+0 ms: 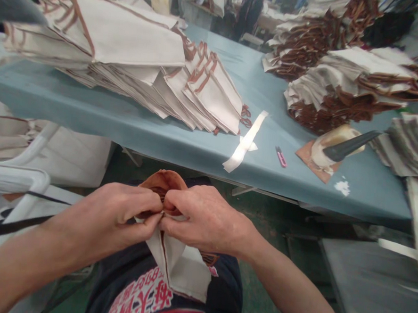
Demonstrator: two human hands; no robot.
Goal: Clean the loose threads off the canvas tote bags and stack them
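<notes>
Over my lap I hold a cream fabric piece [191, 271] with brown trim, gathered at the top; its lower part hangs down over my dark apron [130, 288] with red and white lettering. My left hand [131, 213] pinches the gathered edge between thumb and fingers. Right beside it, my right hand [194, 214] pinches the same edge, and the two hands meet. A brown rounded flap [165, 178] sticks up behind the fingers. What exactly lies between the fingertips is hidden.
A blue-covered table [195, 144] stands ahead, bearing stacked cream pieces [131, 36] at left and brown-edged piles [341, 84] at right. Near its front edge lie white strips [247, 142], a small pink tool [280, 157] and a glue container with a dark-handled brush [347, 146]. A white chair [33, 183] is at left.
</notes>
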